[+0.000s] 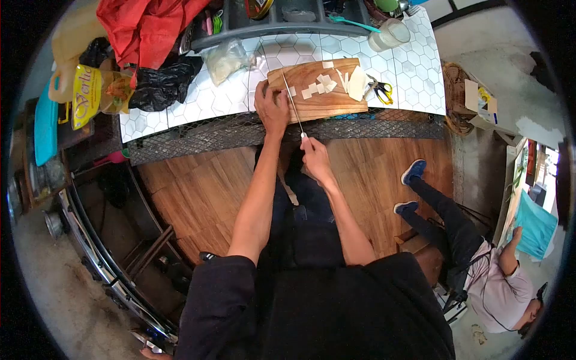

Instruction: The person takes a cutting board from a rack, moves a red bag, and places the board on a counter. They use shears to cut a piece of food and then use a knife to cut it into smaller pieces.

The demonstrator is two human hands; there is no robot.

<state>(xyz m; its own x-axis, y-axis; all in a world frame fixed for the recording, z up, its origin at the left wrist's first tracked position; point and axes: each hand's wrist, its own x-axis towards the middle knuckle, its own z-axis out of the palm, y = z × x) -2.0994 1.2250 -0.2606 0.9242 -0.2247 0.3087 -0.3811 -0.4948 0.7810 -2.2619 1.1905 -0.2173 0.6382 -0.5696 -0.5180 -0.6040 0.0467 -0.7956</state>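
Observation:
A wooden cutting board [324, 109] lies along the front of the tiled counter. My right hand [317, 157] is closed around the white handle of a knife [294, 108], its narrow blade lying across the board's left part. Just left of the blade, my left hand [273, 109] rests on the board's left end with bent fingers; I cannot tell what is under them. Pale, flat cut pieces [321, 86] are scattered right of the knife. A larger pale slab [358, 84] sits near the board's right end, beside yellow-and-black scissors [381, 90].
Behind the board are a clear plastic bag [227, 60], a grey tray [288, 29] and a glass jar [390, 35]. Black bags [165, 84] and red cloth [147, 30] crowd the left. A seated person [498, 285] is at the right.

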